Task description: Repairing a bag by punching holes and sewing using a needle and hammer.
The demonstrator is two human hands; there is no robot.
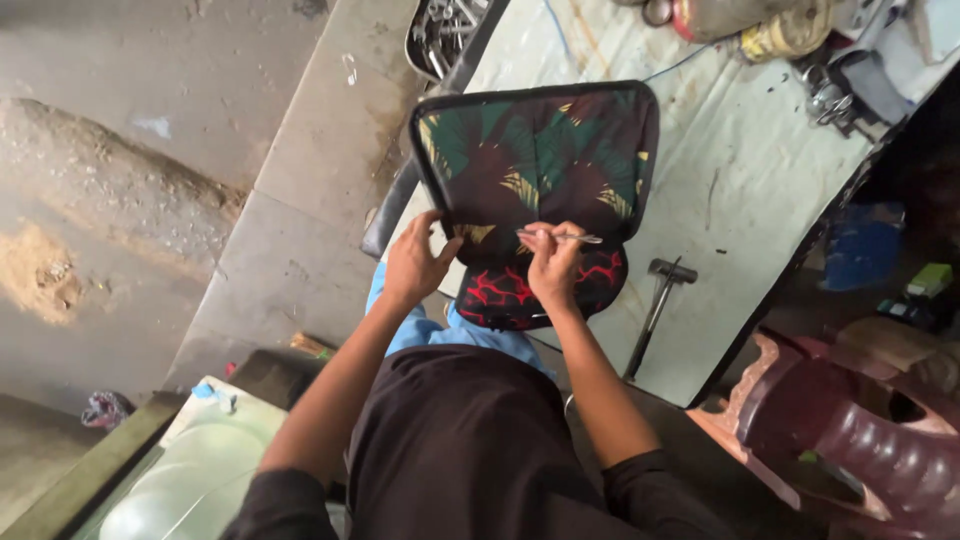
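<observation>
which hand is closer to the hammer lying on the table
Right. The right hand, holding a thin metal tool over the leaf-print cushion, sits just beside the hammer. The left hand grips the cushion's opposite edge, farther away.

Cushion (540,160) on table (740,180); hammer (655,305) right; tool tray (440,35) behind.

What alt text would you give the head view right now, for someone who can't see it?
Seen from above, a person's right hand holds a thin metal tool against a leaf-patterned cushion while the left hand grips its edge. The cushion rests on a worn workbench, a hammer lying beside it.
</observation>
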